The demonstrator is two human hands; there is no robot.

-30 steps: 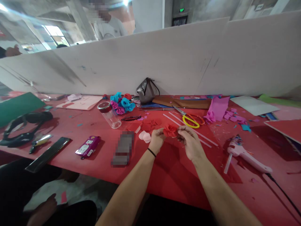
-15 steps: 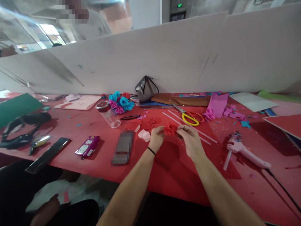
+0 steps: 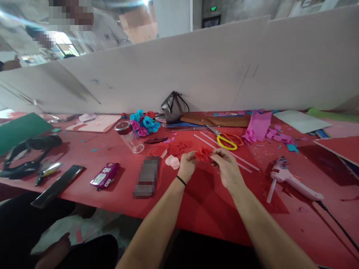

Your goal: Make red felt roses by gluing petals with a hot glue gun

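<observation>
A red paper flower (image 3: 203,153) is held between my two hands above the red table. My left hand (image 3: 188,164) pinches its left side, and my right hand (image 3: 226,164) pinches its right edge. Red paper petals (image 3: 179,147) lie just behind my left hand, with pale pink paper pieces (image 3: 173,161) beside it. Behind my right hand are yellow-handled scissors (image 3: 227,142) and thin translucent glue sticks (image 3: 245,162). A pink glue gun (image 3: 294,182) rests on the table to the right.
A clear jar (image 3: 130,138) stands near blue, pink and red paper flowers (image 3: 144,123). A grey pouch (image 3: 173,108) leans by the white partition (image 3: 179,71). Left are a purple power strip (image 3: 106,175), a blurred-out phone-like object (image 3: 147,177) and a black case (image 3: 57,186). Another person's hand (image 3: 57,246) shows lower left.
The red flower has turned slightly, so its face shows more between my fingers. My hands stay nearly in place. Beyond the partition, a person has shifted left.
</observation>
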